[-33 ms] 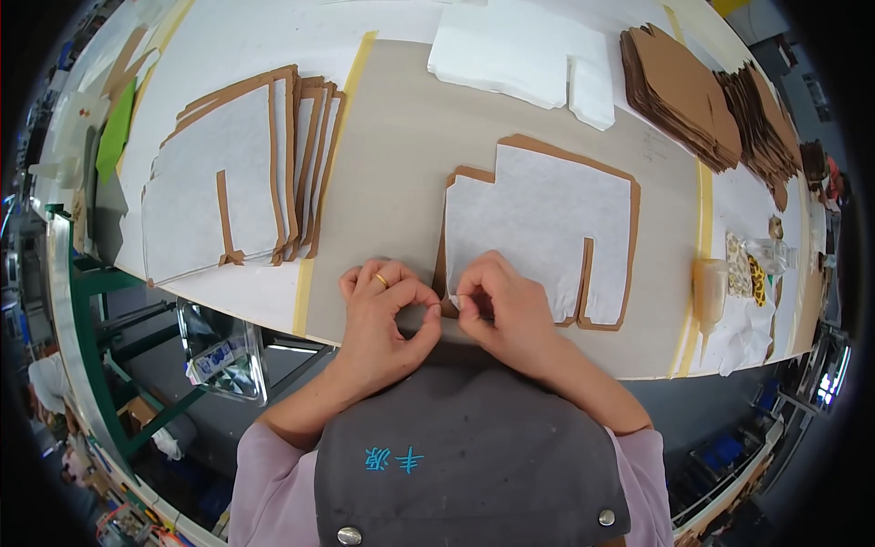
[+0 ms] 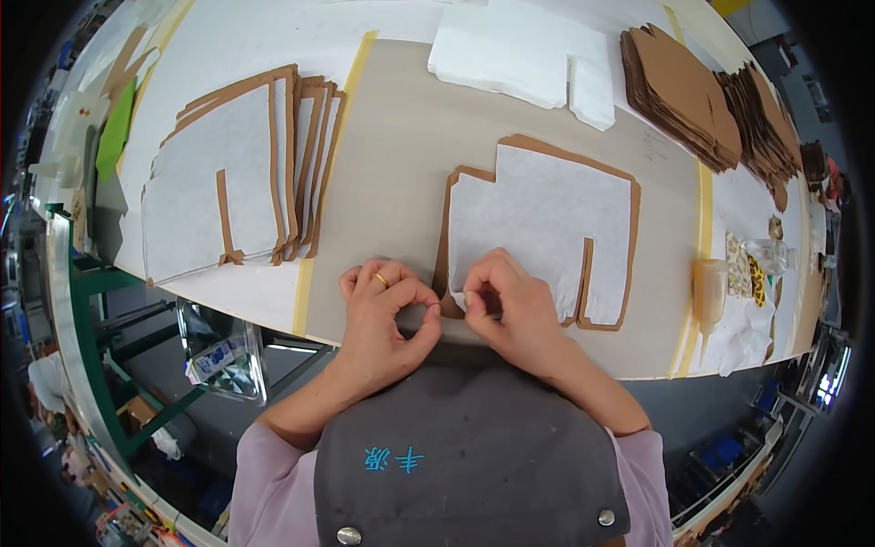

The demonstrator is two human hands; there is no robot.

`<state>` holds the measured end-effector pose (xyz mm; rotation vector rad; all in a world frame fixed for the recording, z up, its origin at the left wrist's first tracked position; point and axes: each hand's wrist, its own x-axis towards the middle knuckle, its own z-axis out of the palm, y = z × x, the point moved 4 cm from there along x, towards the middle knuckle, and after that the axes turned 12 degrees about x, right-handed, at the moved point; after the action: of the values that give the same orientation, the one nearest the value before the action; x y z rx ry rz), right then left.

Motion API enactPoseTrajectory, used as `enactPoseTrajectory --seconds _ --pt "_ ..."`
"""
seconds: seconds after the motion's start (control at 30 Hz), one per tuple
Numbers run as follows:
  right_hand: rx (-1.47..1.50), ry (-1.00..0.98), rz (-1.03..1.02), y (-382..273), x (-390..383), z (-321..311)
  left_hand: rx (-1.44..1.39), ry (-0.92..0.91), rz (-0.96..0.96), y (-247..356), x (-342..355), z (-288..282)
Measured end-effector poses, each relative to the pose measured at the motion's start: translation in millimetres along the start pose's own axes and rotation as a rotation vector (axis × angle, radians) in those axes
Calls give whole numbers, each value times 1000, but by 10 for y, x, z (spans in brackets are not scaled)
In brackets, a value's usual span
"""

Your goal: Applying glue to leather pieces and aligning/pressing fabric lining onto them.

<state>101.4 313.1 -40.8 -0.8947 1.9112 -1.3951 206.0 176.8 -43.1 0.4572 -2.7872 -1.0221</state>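
Observation:
In front of me lies a brown cut piece with a white fibrous sheet on it, slotted at lower right. My left hand, a gold ring on one finger, pinches the brown piece at its lower-left corner, thumb and index tip together. Just right of it, my right hand has curled fingers closed on the white sheet's lower-left corner, which is lifted and creased. The fingertips' exact grip is partly hidden.
Layered brown-and-white pieces lie left; white sheets behind; brown stacks back right. Right are a glue bottle, patterned scraps and clear packaging. A green frame and clear bin sit beside the table's left front.
My right hand has shifted slightly right, and the white sheet's lower-left edge has moved with it, showing more brown at the left. My left hand looks unmoved.

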Motion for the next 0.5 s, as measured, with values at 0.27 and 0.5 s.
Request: enactPoseTrajectory --seconds 0.27,0.5 --pt "854 366 266 331 -106 -838 92 19 -18 -12 -8 -16" --pt "872 242 176 383 -280 -928 119 19 2 55 27 -31"
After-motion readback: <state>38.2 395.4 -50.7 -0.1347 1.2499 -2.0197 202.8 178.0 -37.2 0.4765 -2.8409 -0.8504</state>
